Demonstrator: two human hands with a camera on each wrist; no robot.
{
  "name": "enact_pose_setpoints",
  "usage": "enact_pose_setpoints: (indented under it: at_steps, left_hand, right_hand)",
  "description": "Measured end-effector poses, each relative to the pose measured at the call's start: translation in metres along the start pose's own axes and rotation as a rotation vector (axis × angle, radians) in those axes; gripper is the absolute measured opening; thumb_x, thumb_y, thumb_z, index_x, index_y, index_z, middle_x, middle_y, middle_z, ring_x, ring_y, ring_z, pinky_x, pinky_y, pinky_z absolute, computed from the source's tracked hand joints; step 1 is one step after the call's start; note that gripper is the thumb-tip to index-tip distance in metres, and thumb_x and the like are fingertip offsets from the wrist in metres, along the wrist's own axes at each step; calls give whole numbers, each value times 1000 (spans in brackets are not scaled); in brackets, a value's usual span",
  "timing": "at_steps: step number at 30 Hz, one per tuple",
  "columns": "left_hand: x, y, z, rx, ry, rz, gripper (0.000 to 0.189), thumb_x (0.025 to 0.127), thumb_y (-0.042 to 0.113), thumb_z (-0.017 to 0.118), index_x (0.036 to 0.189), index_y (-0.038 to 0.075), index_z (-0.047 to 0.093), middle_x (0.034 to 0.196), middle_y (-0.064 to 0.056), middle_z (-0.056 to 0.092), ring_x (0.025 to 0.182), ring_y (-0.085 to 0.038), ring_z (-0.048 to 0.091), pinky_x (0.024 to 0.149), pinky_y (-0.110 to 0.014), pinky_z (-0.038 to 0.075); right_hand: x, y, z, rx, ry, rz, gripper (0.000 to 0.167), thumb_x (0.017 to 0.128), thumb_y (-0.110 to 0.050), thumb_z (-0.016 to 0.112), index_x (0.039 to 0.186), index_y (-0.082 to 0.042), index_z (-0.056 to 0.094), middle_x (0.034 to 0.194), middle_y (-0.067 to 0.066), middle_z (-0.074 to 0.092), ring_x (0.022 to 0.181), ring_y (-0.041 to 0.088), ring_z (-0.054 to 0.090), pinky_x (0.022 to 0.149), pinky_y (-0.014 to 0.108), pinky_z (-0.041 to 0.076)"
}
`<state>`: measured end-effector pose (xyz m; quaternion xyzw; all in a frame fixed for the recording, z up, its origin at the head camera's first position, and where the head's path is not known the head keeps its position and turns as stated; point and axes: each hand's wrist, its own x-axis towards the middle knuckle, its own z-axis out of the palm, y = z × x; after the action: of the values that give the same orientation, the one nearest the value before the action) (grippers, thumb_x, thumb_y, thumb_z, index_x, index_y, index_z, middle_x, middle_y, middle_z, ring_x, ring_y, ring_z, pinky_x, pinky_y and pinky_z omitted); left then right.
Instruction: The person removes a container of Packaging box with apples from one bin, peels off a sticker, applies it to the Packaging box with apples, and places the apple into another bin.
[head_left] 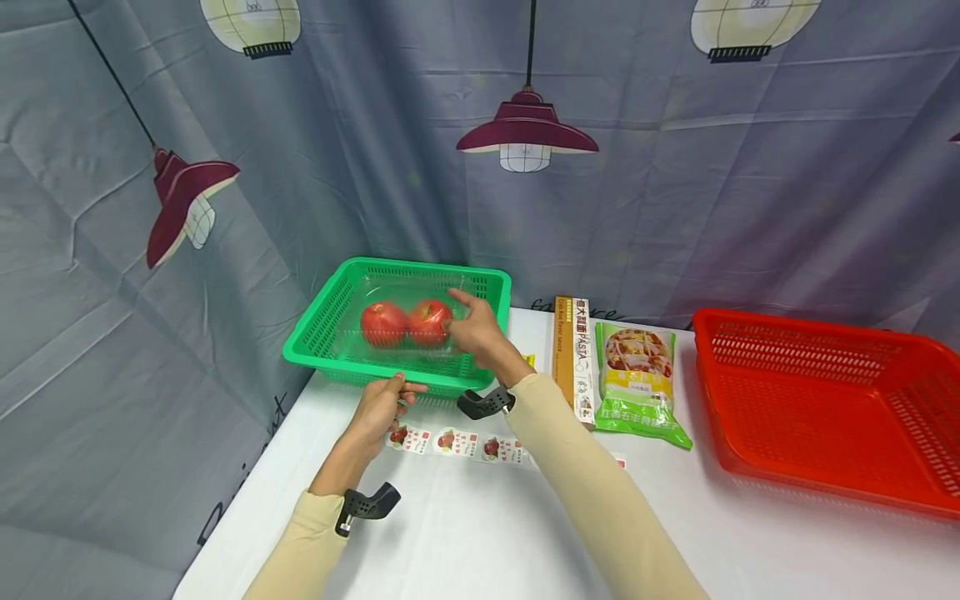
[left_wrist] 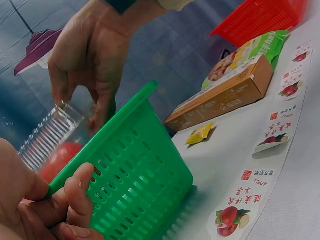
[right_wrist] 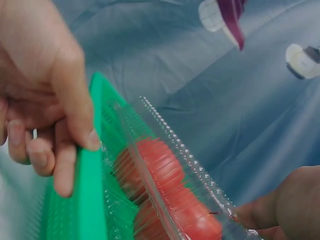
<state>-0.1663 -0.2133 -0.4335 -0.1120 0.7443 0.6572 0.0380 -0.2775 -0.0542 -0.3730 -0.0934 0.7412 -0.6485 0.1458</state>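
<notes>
My left hand [head_left: 375, 412] pinches the front rim of a green plastic basket [head_left: 302, 357], thumb on top and fingers below the edge. A clear plastic clamshell box [right_wrist: 192, 162] with a ridged rim lies inside the basket. Within it sit two red apples, one on the left [head_left: 384, 323] and one on the right [head_left: 430, 322]. From the right side, my right hand [head_left: 482, 332] reaches over the basket and pinches the edge of the box between thumb and fingers. In the right wrist view the box sits tilted beside the basket rim.
A strip of apple labels [head_left: 455, 443] lies in front of the basket. Right of it are a small yellow packet [left_wrist: 200, 134], a pasta box [head_left: 573, 358], a green-and-yellow food bag [head_left: 641, 379] and a red basket [head_left: 806, 400]. A grey curtain [head_left: 645, 208] hangs behind.
</notes>
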Motion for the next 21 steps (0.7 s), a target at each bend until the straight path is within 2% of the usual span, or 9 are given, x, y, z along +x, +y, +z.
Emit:
enact_pose_setpoints:
  at_steps: [1,2,5,12,21]
  left_hand:
    - [0,0,0,1,-1,-1,49,109,26,33,110,-9,67,77,-4,51,54,-10,25,45,-21,23]
    - [0,0,0,2,0,-3,49,109,26,33,110,-9,67,77,-4,51,54,-10,25,45,-21,23]
    - [0,1,0,2,1,-8,48,109,26,33,110,-8,67,77,-3,51,54,-10,25,45,-21,23]
    - [0,1,0,-1,-6,-14,49,109,25,32,112,-10,65,76,-3,52,52,-10,25,45,-23,22]
    - [-1,1,1,1,7,-6,49,109,26,33,111,-10,66,76,-4,53,52,-9,25,44,-22,22]
  right_hand:
    - [-2,-2,-2,12,-7,-3,63,93,5,57,150,-17,42,71,14,51,40,10,33,55,32,50]
    - [-3,-5,-4,17,-13,-6,62,94,4,57,150,-17,41,66,7,46,40,10,34,58,34,51]
    - [-8,-11,-9,34,-40,-10,62,96,3,56,152,-15,38,58,2,40,41,9,35,66,38,56]
    - [-20,-23,-22,83,-71,-26,62,98,2,54,154,-16,34,55,4,41,38,10,31,80,46,55]
    - [-35,-31,-36,97,-71,-8,61,99,0,53,154,-20,35,56,4,41,38,11,31,80,43,55]
